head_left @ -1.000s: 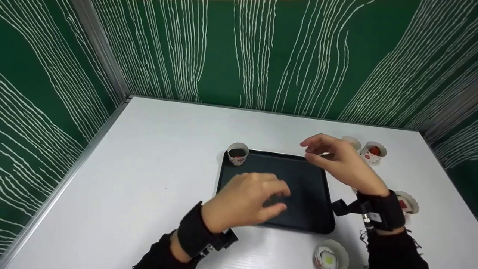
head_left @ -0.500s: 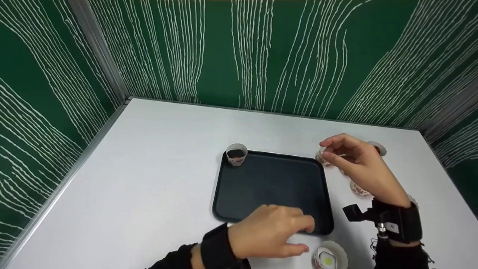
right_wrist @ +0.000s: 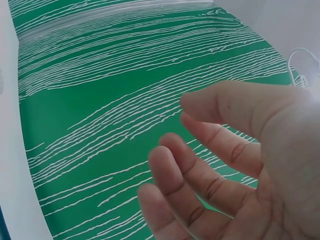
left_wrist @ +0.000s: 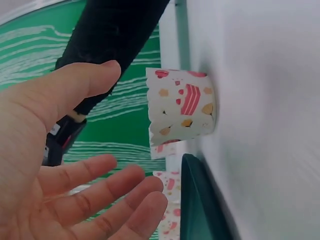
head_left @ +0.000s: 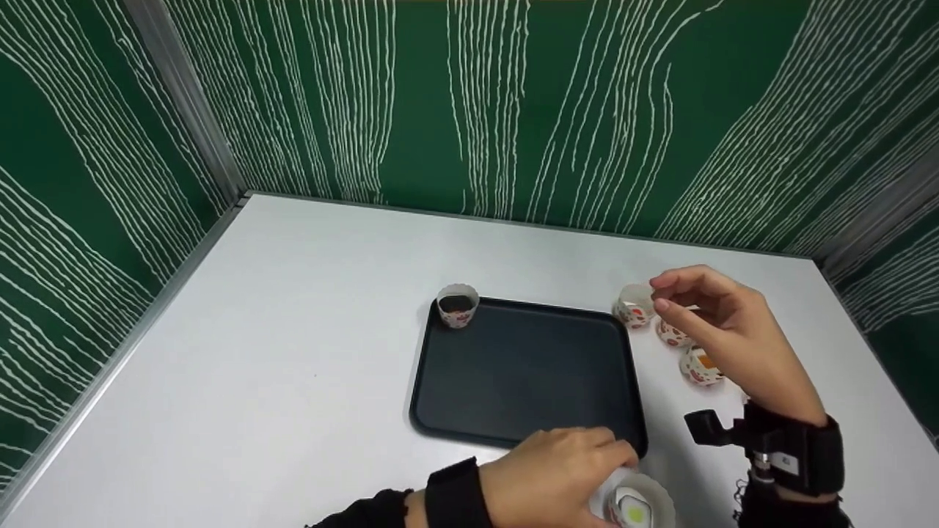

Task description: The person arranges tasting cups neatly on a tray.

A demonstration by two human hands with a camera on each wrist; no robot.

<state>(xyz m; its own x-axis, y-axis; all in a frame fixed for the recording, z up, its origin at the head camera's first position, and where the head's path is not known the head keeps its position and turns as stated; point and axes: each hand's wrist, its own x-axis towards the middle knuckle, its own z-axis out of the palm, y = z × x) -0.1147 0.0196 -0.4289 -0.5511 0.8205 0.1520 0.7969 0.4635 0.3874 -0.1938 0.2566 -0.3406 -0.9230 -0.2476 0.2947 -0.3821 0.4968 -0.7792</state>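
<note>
My left hand (head_left: 554,473) reaches to a patterned paper baking cup (head_left: 662,495) at the front right of the table. Inside that cup lies a white piece with a yellow-green centre. In the left wrist view, the thumb and spread fingers stand to one side of the cup (left_wrist: 180,107), with a gap between them and its wall. My right hand (head_left: 741,330) hovers near the right-hand group of cups, fingers loosely bent and holding nothing. The right wrist view shows that hand (right_wrist: 230,165) against the green wall, with nothing between thumb and fingers.
A dark rectangular tray (head_left: 521,367) lies mid-table. On its far left corner stands a paper cup (head_left: 457,317) with dark contents. Along its right side are cups with red (head_left: 633,315) and orange (head_left: 697,370) pieces; the right arm partly covers this group. Green walls enclose the table.
My left hand has moved from over the tray down and right to the front cup. The right hand has shifted right, away from the tray, uncovering some cups.
</note>
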